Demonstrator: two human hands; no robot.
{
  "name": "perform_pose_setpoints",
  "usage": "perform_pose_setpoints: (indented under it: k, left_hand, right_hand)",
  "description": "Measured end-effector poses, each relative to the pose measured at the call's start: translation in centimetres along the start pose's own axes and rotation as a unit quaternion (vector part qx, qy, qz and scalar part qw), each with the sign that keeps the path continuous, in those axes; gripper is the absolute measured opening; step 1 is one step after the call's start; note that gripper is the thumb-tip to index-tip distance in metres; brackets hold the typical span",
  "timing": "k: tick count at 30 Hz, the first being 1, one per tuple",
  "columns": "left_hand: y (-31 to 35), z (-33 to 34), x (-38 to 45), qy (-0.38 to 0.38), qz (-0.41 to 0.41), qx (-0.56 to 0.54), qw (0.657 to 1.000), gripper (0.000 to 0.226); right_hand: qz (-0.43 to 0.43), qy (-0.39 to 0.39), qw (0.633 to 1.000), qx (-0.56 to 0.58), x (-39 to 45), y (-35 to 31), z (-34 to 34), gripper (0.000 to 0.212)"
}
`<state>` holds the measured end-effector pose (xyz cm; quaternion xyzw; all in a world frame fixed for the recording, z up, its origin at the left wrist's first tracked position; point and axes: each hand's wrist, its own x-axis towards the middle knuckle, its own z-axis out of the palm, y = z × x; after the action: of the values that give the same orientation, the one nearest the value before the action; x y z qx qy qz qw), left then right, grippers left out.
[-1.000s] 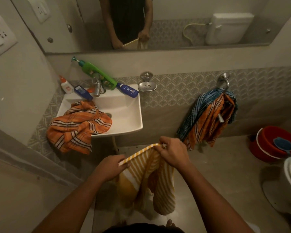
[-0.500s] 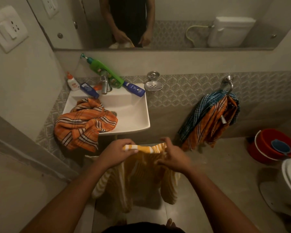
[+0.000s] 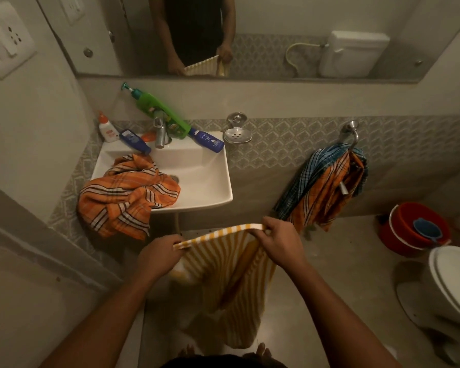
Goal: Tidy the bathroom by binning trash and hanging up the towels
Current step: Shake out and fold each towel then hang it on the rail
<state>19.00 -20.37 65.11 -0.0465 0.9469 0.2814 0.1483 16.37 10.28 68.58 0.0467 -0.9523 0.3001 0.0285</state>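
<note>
Sink [image 3: 213, 187] w/ orange plaid towel [image 3: 125, 197] slumped over its rim, unhung; towel ring [image 3: 352, 139] already crowded; yellow striped towel [image 3: 223, 274] stretched in front of sink, left hand [image 3: 158, 257] & right hand [image 3: 282, 243] each pinching top edge; prob. straightening step; next needs room on ring.

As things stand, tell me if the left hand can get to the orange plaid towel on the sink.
Probably yes, but not freely. The orange plaid towel hangs over the sink rim just ahead of the left hand, nothing between. That hand, like the right hand, grips the yellow striped towel.
</note>
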Motion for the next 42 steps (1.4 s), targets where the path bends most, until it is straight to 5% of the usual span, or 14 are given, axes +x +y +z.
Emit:
perform_pose_setpoints:
  k: [7,10,13,16,21,26,29,33,37,42]
  left_hand:
    - [0.8,-1.9,0.2,-0.048,-0.020,-0.152,0.987,0.016]
    - [1.7,-1.8,0.5,-0.053,-0.165,-0.293,0.940,0.022]
    - [2.1,-1.7,0.6,-0.128,-0.283,-0.251,0.917,0.019]
    - [2.6,-1.6,0.9,-0.178,-0.317,-0.188,0.912,0.026]
    - [3.2,-2.4,1.0,-0.223,-0.333,-0.364,0.841,0.039]
    - [3.7,-1.8,1.7,-0.072,-0.294,-0.555,0.775,0.029]
    - [4.7,0.0,1.8,-0.068,-0.290,-0.635,0.713,0.024]
    - [5.5,2.3,2.9,0.023,-0.310,-0.622,0.719,0.038]
    - [6.0,2.5,4.3,0.078,-0.302,-0.657,0.686,0.036]
    - [8.6,2.2,5.2,0.111,-0.236,-0.686,0.679,0.050]
  right_hand:
    - [0.052,-0.056,0.995,0.059,-1.6,2.0,0.8,0.037]
    - [0.042,-0.058,0.994,0.080,-2.3,1.6,1.0,0.035]
    - [0.026,-0.064,0.996,0.058,-3.0,1.1,1.6,0.037]
    - [0.045,-0.061,0.996,0.048,-3.5,1.2,2.4,0.037]
    - [0.049,-0.058,0.997,0.032,-3.6,2.1,3.1,0.051]
    - [0.050,-0.071,0.995,0.040,-3.1,3.2,3.4,0.052]
    - [0.029,-0.086,0.995,0.047,-2.7,3.1,3.4,0.051]
    - [-0.048,-0.129,0.990,0.033,-3.3,2.6,3.7,0.043]
    - [-0.120,-0.219,0.968,-0.019,-5.0,2.3,3.8,0.032]
    - [-0.111,-0.255,0.960,-0.028,-5.5,3.4,3.9,0.016]
